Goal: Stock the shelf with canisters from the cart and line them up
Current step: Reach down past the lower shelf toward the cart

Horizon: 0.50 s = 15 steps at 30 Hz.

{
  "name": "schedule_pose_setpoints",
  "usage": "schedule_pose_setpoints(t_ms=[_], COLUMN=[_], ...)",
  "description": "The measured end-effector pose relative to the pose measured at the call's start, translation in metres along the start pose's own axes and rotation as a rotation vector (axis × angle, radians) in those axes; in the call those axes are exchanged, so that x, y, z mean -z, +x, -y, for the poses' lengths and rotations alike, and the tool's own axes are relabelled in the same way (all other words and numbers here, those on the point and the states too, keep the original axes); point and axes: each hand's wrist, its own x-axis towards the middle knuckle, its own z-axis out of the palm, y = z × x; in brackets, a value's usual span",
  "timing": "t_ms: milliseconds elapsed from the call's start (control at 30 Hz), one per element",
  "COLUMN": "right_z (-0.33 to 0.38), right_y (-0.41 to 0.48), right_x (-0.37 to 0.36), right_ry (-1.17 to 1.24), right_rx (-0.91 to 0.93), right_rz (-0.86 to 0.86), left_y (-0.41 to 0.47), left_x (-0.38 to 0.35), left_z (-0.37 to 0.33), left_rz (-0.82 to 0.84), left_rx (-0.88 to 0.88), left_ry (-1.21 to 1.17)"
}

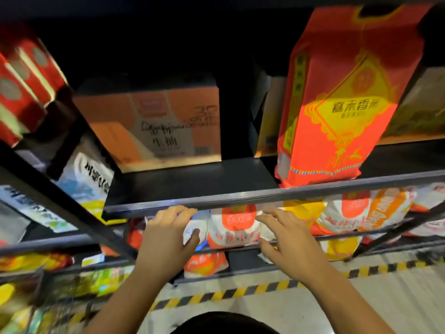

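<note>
Both my hands reach toward a dark metal shelf [192, 179] in front of me. My left hand [168, 235] and my right hand [286, 239] are spread, fingers apart, just below the shelf's front rail [265, 196], holding nothing. Between and behind them lies a white and orange bag [232, 225] on the shelf level below. A tall red and yellow bag [337, 100] stands upright at the right on the dark shelf. No canister and no cart is in view.
An orange cardboard box [156, 121] sits at the back of the dark shelf. Red boxes [21, 88] stand upper left. More white and orange bags [361, 213] fill the lower level. Yellow-black hazard tape [228, 292] runs along the floor.
</note>
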Motion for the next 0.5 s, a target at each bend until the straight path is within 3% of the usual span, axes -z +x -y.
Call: schedule_pose_setpoints(t_ms=[167, 500], right_z=[0.011, 0.079], right_y=[-0.008, -0.020], right_x=[-0.036, -0.089], right_ry=[0.026, 0.134], right_rx=[0.077, 0.494], right_rz=[0.172, 0.471], left_y=[-0.058, -0.184], left_x=[-0.030, -0.011], left_z=[0.015, 0.020], left_rz=[0.178, 0.234], left_rx=[0.239, 0.786], left_ry=[-0.020, -0.022])
